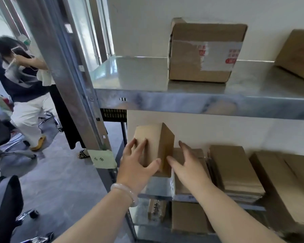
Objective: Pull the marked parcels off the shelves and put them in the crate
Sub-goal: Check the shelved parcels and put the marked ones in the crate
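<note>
The grip of the left hand (pixel 137 165) is clamped round the upright cardboard parcel (pixel 158 142) at the left end of the middle shelf (pixel 157 187), while the right hand (pixel 188 165), fingers apart, hovers just beside it.

Two hands (pixel 139 166) (pixel 188 166), one upright parcel (pixel 166 141)

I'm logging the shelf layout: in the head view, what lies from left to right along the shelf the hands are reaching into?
Pale handwritten note on the post → upright small box → right hand → stack of flattened cartons → flat cardboard at far right.
</note>
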